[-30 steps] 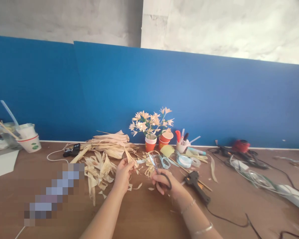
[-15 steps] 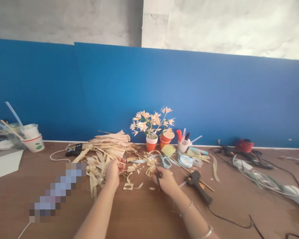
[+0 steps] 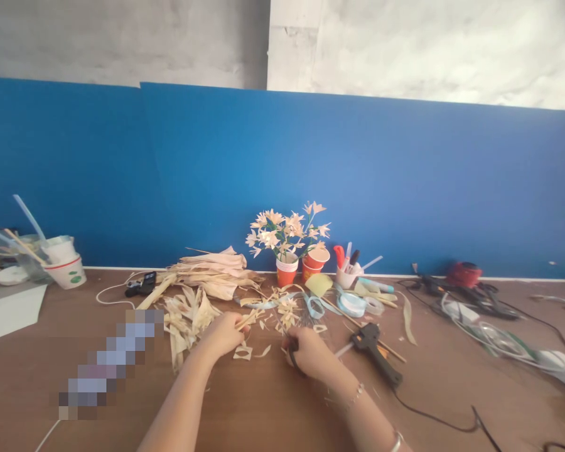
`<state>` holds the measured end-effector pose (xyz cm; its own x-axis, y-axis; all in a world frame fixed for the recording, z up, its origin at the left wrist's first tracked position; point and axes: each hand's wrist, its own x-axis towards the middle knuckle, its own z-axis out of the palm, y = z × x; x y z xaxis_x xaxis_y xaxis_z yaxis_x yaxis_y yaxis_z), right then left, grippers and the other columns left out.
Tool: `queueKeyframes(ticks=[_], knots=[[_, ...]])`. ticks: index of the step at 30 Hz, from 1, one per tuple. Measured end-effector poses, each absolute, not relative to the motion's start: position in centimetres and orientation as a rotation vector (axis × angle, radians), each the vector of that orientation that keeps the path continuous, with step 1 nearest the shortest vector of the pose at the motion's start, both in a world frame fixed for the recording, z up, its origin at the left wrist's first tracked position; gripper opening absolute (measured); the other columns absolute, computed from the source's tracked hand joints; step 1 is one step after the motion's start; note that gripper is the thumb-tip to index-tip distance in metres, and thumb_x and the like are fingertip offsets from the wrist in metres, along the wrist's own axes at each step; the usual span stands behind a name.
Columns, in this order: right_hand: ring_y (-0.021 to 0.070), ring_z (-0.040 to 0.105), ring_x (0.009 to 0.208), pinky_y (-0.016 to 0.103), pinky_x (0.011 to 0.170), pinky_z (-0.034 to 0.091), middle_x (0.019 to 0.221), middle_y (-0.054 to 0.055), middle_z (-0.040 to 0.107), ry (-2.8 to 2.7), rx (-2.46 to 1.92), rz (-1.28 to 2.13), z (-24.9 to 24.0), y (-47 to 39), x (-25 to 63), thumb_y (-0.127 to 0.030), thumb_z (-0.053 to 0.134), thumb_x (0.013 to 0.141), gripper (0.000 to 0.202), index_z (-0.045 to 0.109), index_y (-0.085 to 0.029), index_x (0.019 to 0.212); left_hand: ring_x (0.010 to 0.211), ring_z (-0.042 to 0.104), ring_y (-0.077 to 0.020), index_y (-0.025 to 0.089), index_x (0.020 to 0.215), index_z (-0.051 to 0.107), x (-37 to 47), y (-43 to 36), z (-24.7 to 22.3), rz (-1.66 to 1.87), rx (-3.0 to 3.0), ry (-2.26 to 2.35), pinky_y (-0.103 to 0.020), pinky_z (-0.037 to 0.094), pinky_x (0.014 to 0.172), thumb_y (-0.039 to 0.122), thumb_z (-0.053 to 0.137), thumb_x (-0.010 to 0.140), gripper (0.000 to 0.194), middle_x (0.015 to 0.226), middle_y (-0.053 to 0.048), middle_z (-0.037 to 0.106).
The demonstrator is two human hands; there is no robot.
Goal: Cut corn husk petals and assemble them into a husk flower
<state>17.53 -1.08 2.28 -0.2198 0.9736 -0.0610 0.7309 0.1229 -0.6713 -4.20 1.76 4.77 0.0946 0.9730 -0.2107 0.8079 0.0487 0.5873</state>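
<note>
My left hand (image 3: 228, 333) is closed, pinching a pale strip of dried husk (image 3: 248, 319) at its fingertips. Black-handled scissors (image 3: 292, 351) are in my right hand (image 3: 311, 353), with the fingers wrapped round the handles and the thin blades pointing away from me toward the left. A small gap separates the two hands. Between and beyond them lie husk scraps (image 3: 243, 353) and small cut husk petals (image 3: 288, 312). A heap of dried husks (image 3: 188, 317) lies just left of my left hand. Whether the blades touch the strip, I cannot tell.
Orange paper cups (image 3: 287, 274) hold pale husk flowers (image 3: 282, 231) at the back. A black glue gun (image 3: 375, 353) lies right of my right hand, its cord trailing forward. Blue ribbon rolls (image 3: 351, 305) and a cup of pens (image 3: 346, 277) stand behind it. Cables (image 3: 487, 336) lie far right.
My left hand has moved right and a little nearer to me with the husk piece. My right hand has shifted slightly nearer, and the scissor blades now show ahead of it.
</note>
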Motion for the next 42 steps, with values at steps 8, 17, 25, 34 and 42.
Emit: queueKeyframes(ticks=[8,17,25,34,42], knots=[[0.0115,0.049,0.054,0.02,0.051,0.037,0.059,-0.003,0.055,-1.708,-1.395,1.052,0.0,0.2,17.2,-0.014,0.055,0.062,0.011,0.058,-0.016,0.072,0.068,0.062,-0.0206,0.022,0.071,0.066,-4.5,1.4,5.1,0.201,1.941,1.817,-0.025,0.033,0.057,0.019,0.059,0.07,0.007,0.072,-0.003,0.069],[0.0162,0.057,0.064,0.023,0.059,0.041,0.067,0.001,0.063,-1.715,-1.456,0.821,0.8,0.3,17.5,-0.016,0.052,0.065,0.01,0.058,-0.016,0.073,0.068,0.06,-0.0182,0.021,0.072,0.06,-4.3,1.8,4.9,0.297,1.869,1.827,-0.024,0.029,0.053,0.019,0.058,0.069,0.004,0.074,-0.001,0.066],[0.0168,0.058,0.064,0.023,0.059,0.04,0.066,0.001,0.062,-1.741,-1.476,0.807,0.3,0.3,17.6,-0.018,0.051,0.067,0.008,0.057,-0.017,0.073,0.068,0.06,-0.0195,0.021,0.067,0.06,-4.1,1.9,3.7,0.195,1.932,1.816,-0.024,0.03,0.054,0.02,0.059,0.067,0.002,0.069,0.0,0.065],[0.0151,0.055,0.062,0.022,0.059,0.039,0.063,0.0,0.059,-1.721,-1.463,0.82,0.3,0.3,17.5,-0.016,0.052,0.066,0.007,0.056,-0.017,0.072,0.069,0.062,-0.0181,0.019,0.07,0.061,-4.3,2.4,3.1,0.269,1.889,1.789,-0.023,0.032,0.053,0.017,0.058,0.067,0.005,0.072,-0.002,0.067],[0.0141,0.053,0.058,0.022,0.055,0.037,0.061,-0.001,0.058,-1.696,-1.467,0.875,0.1,0.4,17.0,-0.013,0.053,0.065,0.011,0.059,-0.017,0.074,0.069,0.063,-0.0187,0.018,0.073,0.062,-4.1,2.4,3.5,0.193,1.918,1.817,-0.022,0.035,0.053,0.016,0.059,0.066,0.008,0.072,-0.003,0.067]])
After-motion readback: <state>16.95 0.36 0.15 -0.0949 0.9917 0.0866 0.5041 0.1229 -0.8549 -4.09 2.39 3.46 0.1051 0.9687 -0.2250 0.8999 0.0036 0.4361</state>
